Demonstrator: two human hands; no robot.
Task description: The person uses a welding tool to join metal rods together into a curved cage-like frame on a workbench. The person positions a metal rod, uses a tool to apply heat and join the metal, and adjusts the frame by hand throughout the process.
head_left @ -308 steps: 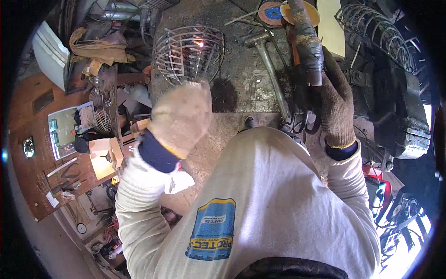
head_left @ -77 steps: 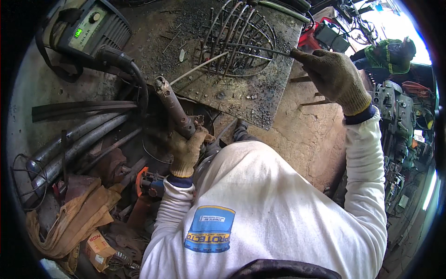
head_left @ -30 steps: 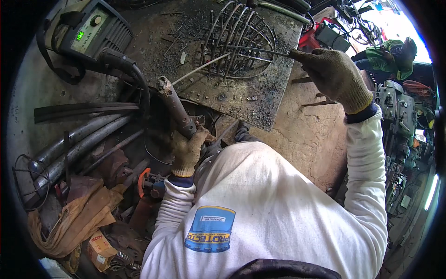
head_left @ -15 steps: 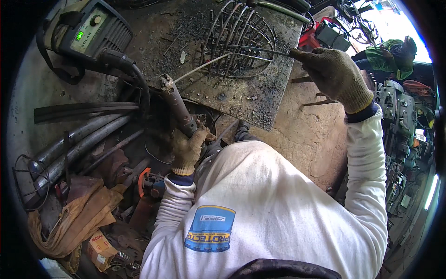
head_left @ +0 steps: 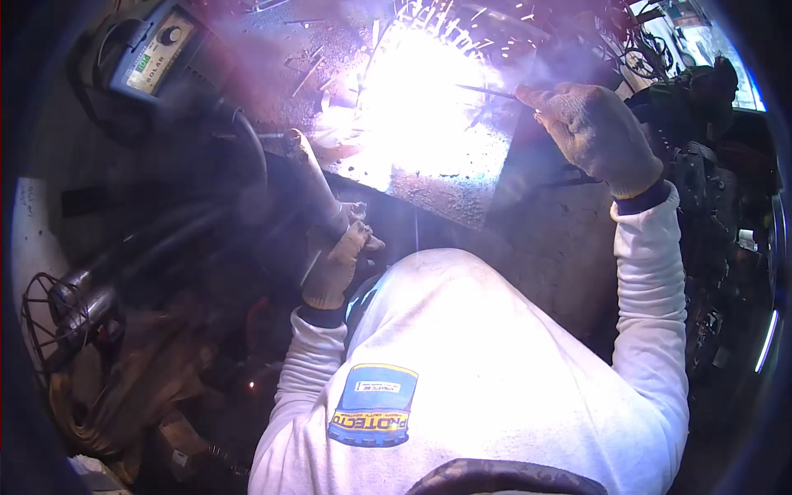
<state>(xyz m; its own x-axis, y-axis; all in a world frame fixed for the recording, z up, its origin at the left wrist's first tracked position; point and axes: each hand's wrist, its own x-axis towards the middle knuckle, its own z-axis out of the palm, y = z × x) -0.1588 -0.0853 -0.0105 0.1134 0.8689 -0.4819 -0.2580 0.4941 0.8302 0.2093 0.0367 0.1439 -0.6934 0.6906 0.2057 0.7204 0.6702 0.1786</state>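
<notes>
My left hand [head_left: 334,264], in a knit work glove, is closed around the tube-shaped handle of a welding electrode holder [head_left: 316,177]. The electrode is lost in a white welding arc [head_left: 421,99], which throws sparks over the metal table [head_left: 450,194]. Glare covers the round frame of bent rods on the tabletop. Also gloved, my right hand [head_left: 594,136] pinches the outer end of a thin metal rod [head_left: 487,90] at the right. The rod's other end runs into the glare, so I cannot tell what it touches.
A welding machine [head_left: 161,54] sits at the upper left, with a thick cable [head_left: 254,153] hanging from it. Metal pipes [head_left: 99,301] and crumpled brown cloth [head_left: 91,412] lie at the left. A dim person [head_left: 697,95] and dark machinery [head_left: 709,190] are at the right.
A bright arc with sparks and smoke has appeared over the rod frame, and the surroundings look darker. Both hands keep their grips in nearly the same places.
</notes>
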